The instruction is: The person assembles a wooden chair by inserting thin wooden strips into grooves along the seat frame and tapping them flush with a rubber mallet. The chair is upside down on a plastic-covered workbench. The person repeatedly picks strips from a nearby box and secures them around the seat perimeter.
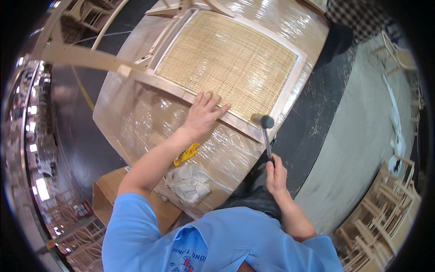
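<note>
Your left hand point(205, 115) lies with fingers spread on the near rail of a pale wooden chair frame point(290, 90), its fingertips reaching the edge of a tan woven-cane panel point(231, 63). Your right hand point(277, 174) grips the slim handle of a dark-faced cylindrical mallet point(267, 121), whose head is over the panel's near right corner. The frame rests on a brown work surface wrapped in clear plastic point(222, 156); nearer you lie a bright yellow object point(186, 154) and a crumpled white cloth point(189, 182). Pale wooden frames point(376, 222) crowd the lower right.
</note>
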Demonstrator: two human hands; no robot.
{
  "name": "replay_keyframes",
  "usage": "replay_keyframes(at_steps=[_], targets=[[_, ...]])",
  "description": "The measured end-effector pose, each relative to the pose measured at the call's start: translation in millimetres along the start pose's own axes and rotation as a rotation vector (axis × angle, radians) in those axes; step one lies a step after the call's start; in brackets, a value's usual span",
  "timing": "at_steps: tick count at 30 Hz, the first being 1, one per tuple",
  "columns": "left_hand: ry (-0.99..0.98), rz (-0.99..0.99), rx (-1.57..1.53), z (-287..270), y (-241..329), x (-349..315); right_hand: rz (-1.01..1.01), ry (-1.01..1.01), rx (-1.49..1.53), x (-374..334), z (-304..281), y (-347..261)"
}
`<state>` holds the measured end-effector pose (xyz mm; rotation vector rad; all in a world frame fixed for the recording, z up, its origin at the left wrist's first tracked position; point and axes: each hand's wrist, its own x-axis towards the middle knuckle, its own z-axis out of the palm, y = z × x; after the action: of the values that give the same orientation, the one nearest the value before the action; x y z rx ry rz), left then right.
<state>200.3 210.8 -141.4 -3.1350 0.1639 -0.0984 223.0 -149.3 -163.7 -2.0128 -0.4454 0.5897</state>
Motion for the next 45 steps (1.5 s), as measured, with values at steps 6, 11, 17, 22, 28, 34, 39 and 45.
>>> replay_keyframes(at_steps=[6, 11, 17, 22, 28, 34, 39, 45], targets=[[0.080, -0.127, -0.114, 13, 36, -13, -0.039, -0.029, -0.126, -11, 0, 5], [0.079, -0.153, -0.155, 21, 33, -25, -0.138, 0.097, 0.036, -14, -16, -34], [0.009, -0.129, 0.010, 23, 34, -21, -0.216, 0.108, -0.164, -2, -7, -19], [-0.006, -0.143, -0.054, 23, 32, -24, -0.134, 0.072, -0.102, -7, -16, -40], [0.057, -0.137, -0.071, 30, 30, -20, -0.092, -0.045, -0.317, 6, -13, -12], [-0.076, -0.174, -0.077, 17, 34, -23, -0.367, 0.188, -0.083, -7, -20, -50], [-0.028, -0.140, -0.091, 18, 32, -17, -0.263, 0.130, -0.271, 10, -24, -7], [-0.057, -0.157, -0.070, 21, 29, -20, -0.220, 0.238, -0.037, 8, -27, -10]])
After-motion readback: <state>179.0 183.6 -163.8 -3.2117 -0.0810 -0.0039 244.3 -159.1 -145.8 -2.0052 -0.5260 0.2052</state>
